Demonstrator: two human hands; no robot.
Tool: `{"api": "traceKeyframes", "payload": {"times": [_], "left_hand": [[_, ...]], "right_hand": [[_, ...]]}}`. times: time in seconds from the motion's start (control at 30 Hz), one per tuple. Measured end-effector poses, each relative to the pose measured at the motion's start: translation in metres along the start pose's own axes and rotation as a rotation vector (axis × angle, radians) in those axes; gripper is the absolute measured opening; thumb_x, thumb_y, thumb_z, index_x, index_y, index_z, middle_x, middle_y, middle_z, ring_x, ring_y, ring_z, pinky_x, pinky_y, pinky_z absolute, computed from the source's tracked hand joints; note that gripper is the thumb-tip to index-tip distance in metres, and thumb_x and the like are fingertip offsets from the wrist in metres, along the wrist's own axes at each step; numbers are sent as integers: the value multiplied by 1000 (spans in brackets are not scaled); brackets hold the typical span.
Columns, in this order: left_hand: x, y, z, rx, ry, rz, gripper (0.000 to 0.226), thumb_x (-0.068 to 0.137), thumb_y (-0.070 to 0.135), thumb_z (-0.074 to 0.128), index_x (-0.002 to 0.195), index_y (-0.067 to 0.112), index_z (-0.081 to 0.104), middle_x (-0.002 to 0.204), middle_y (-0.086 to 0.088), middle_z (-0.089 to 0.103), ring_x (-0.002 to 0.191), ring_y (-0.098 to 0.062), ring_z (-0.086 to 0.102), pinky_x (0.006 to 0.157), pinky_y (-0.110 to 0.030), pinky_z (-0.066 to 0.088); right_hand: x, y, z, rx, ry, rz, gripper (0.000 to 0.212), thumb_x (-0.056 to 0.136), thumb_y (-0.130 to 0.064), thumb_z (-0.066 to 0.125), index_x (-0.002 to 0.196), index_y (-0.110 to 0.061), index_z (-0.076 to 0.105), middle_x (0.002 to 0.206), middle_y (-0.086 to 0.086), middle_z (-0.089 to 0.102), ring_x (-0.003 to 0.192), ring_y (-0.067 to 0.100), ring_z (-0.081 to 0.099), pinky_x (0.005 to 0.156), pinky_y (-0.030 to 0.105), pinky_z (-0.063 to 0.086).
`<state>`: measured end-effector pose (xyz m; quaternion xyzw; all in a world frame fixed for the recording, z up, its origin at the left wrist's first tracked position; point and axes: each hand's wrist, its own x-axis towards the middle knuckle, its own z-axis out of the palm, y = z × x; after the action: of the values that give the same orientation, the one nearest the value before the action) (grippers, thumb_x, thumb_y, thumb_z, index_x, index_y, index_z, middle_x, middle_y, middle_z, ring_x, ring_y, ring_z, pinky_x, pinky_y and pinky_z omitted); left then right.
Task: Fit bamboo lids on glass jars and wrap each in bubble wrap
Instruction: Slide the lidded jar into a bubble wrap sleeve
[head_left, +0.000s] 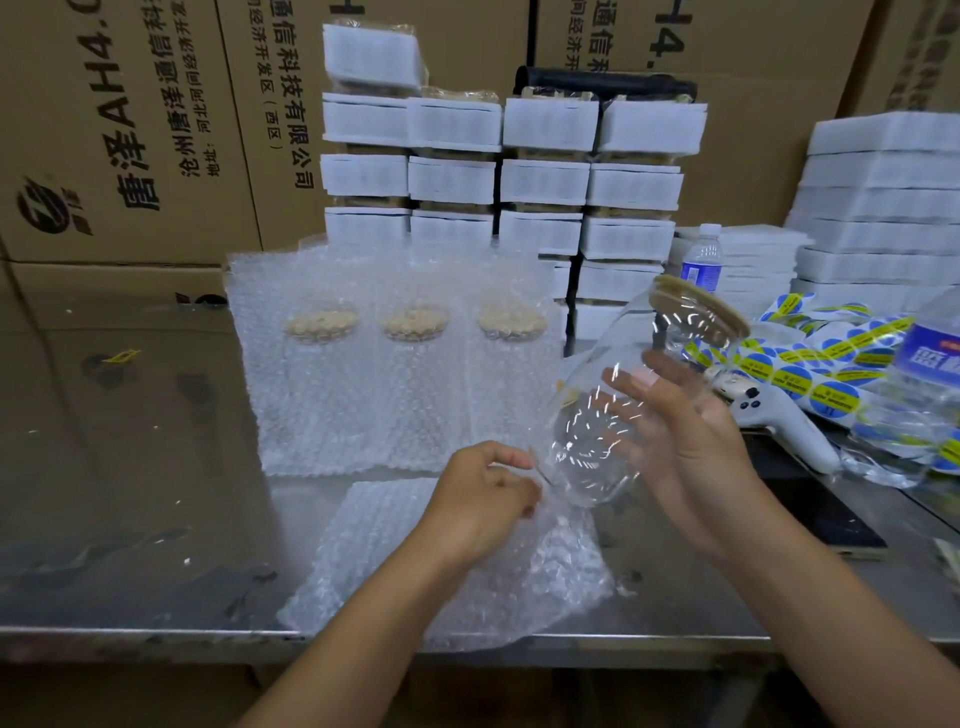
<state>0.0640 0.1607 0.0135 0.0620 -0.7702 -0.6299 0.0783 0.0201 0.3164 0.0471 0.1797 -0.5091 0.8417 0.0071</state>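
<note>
The right hand (691, 452), at centre right of the frame, grips a clear glass jar (618, 358) with its fingers curled round the body; the jar hangs tilted above the table, its round bamboo lid (701, 306) fitted on and pointing to the upper right, its base low and toward the centre; the left hand (488, 499), just left of that base, pinches the raised edge of a clear bubble wrap piece (493, 582) that lies at the lower centre on the scuffed grey metal table (130, 467); whether the base is already inside the wrap cannot be told; behind, at mid-frame, three bubble-wrapped jars (410, 374) stand upright in a row, their bamboo tops showing through the wrap; further back rise stacks of white foam-sleeved packs (498, 171); to the right lie a clear plastic water bottle with a blue label (702, 260), a heap of round blue-and-yellow stickers (810, 358) and a white handheld device (779, 421); brown printed cardboard cartons (130, 130) fill the upper left.
</note>
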Motion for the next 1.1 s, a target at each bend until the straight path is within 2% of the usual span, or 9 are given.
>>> {"api": "traceKeyframes", "payload": {"times": [0.27, 0.47, 0.53, 0.6, 0.7, 0.77, 0.87, 0.97, 1.1], "left_hand": [[0, 6, -35, -209, -23, 76, 18, 92, 9, 59, 106, 20, 64, 69, 7, 68, 63, 1, 61, 67, -18, 45], [-4, 13, -37, -322, 4, 195, 17, 91, 12, 59, 102, 25, 64, 79, 6, 71, 83, -5, 66, 80, -24, 44], [-10, 14, -39, -321, 28, 244, 21, 87, 26, 64, 107, 28, 61, 89, 5, 73, 93, -8, 67, 83, -24, 46], [-17, 12, -42, -255, 29, 307, 47, 74, 47, 70, 117, 37, 53, 104, 12, 70, 103, -1, 64, 84, -17, 48], [-28, 4, -42, -14, -35, 414, 95, 55, 60, 80, 134, 54, 26, 127, 32, 49, 120, 17, 43, 92, -2, 37], [-31, -2, -37, 248, -52, 508, 118, 52, 57, 84, 133, 67, -1, 134, 52, 16, 126, 29, 17, 97, 5, 21], [-29, -4, -27, 645, 82, 688, 126, 70, 45, 79, 125, 63, -33, 132, 52, -22, 125, 29, -15, 114, -13, 5], [-26, -5, -23, 654, 228, 762, 119, 76, 42, 75, 130, 50, -30, 141, 38, -12, 130, 24, -10, 111, -9, 6], [-26, 1, -26, 472, 265, 701, 117, 72, 53, 74, 128, 61, -28, 147, 30, 15, 134, 11, 16, 103, -12, 24]], "right_hand": [[-4, -1, 6, -95, -46, -25, 35, 54, -31, 69, 88, -26, 70, 85, -3, 73, 79, 12, 71, 60, 20, 54], [-9, 5, 22, -238, -36, -28, 68, 46, -35, 74, 110, -24, 53, 108, 7, 68, 88, 10, 69, 67, 14, 49], [-10, 5, 28, -279, -8, -51, 74, 44, -39, 75, 112, -23, 52, 109, 7, 68, 82, 5, 69, 66, 12, 48], [-10, 5, 35, -283, 40, -70, 84, 38, -45, 76, 114, -20, 50, 110, 8, 68, 84, 7, 68, 71, 17, 48], [-10, 9, 42, -285, 105, -90, 91, 35, -45, 85, 114, -19, 48, 109, 10, 68, 87, 10, 68, 73, 20, 46], [-11, 13, 47, -328, 141, -80, 93, 39, -46, 92, 116, -19, 47, 109, 7, 68, 92, 10, 68, 72, 21, 46], [-15, 19, 57, -351, 176, -65, 99, 37, -59, 86, 119, -18, 48, 109, 4, 69, 96, 12, 68, 74, 25, 52], [-22, 22, 66, -360, 176, -97, 98, 32, -69, 76, 113, -24, 45, 108, -1, 67, 95, 3, 65, 59, 3, 44], [-27, 18, 73, -488, 76, -93, 89, 38, -79, 56, 111, -29, 46, 102, -16, 62, 89, -14, 57, 59, -2, 39]]}}
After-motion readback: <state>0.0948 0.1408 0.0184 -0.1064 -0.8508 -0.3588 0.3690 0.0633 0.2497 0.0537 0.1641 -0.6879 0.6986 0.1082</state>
